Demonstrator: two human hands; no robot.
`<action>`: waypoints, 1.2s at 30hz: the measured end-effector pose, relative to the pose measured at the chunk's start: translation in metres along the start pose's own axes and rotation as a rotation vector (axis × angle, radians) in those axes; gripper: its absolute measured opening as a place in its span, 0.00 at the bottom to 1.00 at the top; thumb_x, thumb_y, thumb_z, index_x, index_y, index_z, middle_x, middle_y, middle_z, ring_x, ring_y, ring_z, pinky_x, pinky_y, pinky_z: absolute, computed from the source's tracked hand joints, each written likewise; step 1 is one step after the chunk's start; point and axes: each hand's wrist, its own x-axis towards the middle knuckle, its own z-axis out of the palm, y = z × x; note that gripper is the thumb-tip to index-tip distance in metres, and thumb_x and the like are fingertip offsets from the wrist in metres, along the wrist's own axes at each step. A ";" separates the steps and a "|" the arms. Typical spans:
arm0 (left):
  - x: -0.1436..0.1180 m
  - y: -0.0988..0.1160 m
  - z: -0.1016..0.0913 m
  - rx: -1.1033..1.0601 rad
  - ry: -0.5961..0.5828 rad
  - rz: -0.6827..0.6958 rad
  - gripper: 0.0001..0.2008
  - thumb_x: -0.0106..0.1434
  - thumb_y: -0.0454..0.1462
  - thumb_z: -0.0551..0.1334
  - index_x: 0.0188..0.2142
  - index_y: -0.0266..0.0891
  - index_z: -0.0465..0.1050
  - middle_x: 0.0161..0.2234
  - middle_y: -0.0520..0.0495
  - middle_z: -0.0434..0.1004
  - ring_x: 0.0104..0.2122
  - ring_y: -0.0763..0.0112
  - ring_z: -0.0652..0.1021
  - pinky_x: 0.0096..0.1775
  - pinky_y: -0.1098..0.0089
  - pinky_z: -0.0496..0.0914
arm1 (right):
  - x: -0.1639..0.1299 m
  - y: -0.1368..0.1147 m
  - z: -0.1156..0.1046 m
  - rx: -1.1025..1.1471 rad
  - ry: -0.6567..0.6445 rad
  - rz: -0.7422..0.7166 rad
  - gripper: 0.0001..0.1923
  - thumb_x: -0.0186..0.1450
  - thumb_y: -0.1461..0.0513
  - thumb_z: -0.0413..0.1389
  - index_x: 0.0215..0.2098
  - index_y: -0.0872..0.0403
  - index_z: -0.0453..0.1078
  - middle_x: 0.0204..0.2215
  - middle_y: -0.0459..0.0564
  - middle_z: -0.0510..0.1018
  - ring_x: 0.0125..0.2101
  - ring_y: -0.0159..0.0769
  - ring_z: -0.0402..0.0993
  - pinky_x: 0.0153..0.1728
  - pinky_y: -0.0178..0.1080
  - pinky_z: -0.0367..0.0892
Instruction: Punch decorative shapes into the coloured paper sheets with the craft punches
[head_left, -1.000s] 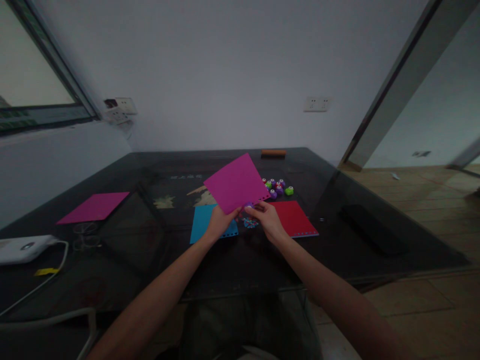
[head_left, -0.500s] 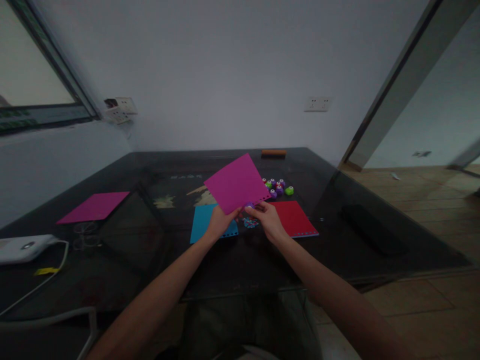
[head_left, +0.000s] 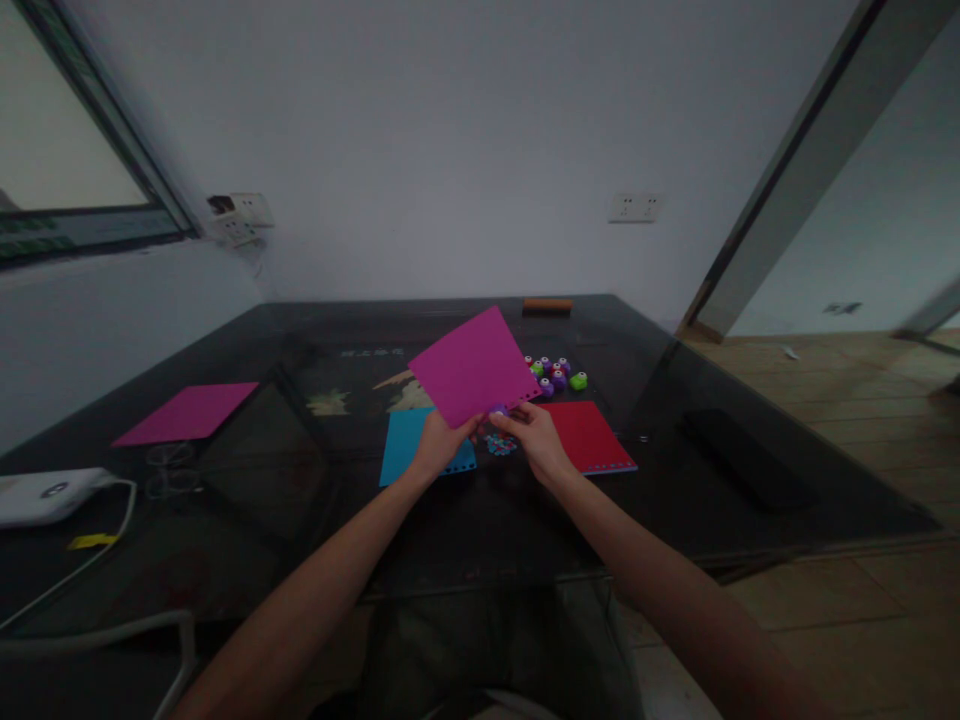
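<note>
A magenta paper sheet (head_left: 476,365) is held tilted above the table, with a row of small punched holes along its near right edge. My left hand (head_left: 441,442) pinches its lower corner. A small purple craft punch (head_left: 498,411) sits at that edge, with the fingers of my right hand (head_left: 541,438) closed around it. Colourful paper bits (head_left: 501,445) lie in a little heap beneath my hands. Partly under my left hand is a blue sheet (head_left: 401,445) with a punched edge. Red sheets (head_left: 585,435), also punched, lie beside my right hand.
Several purple, green and red punches (head_left: 558,382) cluster behind the red sheets. Another magenta sheet (head_left: 187,413) and a white device with a cable (head_left: 52,497) lie at left. A black case (head_left: 742,460) rests at right, a brown bar (head_left: 547,306) at the back.
</note>
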 end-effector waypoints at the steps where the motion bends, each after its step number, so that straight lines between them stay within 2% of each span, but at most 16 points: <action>1: 0.000 0.000 0.000 0.004 -0.002 0.003 0.10 0.57 0.40 0.59 0.25 0.36 0.71 0.21 0.47 0.75 0.21 0.70 0.74 0.28 0.70 0.68 | 0.000 0.000 0.000 -0.003 0.003 -0.001 0.14 0.45 0.60 0.66 0.31 0.53 0.74 0.32 0.50 0.80 0.34 0.40 0.75 0.41 0.45 0.68; 36: -0.001 0.002 0.002 0.008 -0.015 -0.004 0.11 0.57 0.42 0.60 0.23 0.37 0.69 0.20 0.49 0.74 0.21 0.70 0.74 0.27 0.70 0.68 | -0.002 -0.003 0.001 0.024 0.003 -0.004 0.16 0.44 0.58 0.66 0.31 0.52 0.74 0.33 0.50 0.79 0.34 0.40 0.75 0.41 0.44 0.67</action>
